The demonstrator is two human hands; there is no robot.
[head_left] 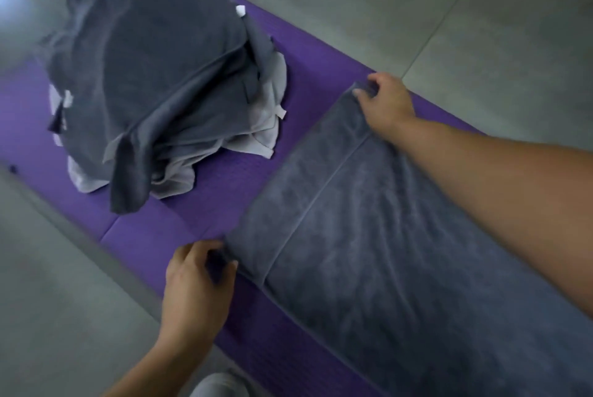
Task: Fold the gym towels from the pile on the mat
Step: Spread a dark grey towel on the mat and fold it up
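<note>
A dark grey towel (pixel 369 236) lies spread flat along the purple mat (pixel 308 76), running from the middle to the lower right. My left hand (pixel 195 281) pinches its near left corner. My right hand (pixel 385 101) grips the far corner of the same short edge, with my forearm reaching across the towel. A heap of dark grey and light grey towels (pixel 154 76) sits on the mat to the upper left, apart from the spread towel.
Grey tiled floor (pixel 481 11) surrounds the mat on all sides. A strip of bare purple mat separates the pile from the spread towel. My knee in light fabric (pixel 221 385) shows at the bottom edge.
</note>
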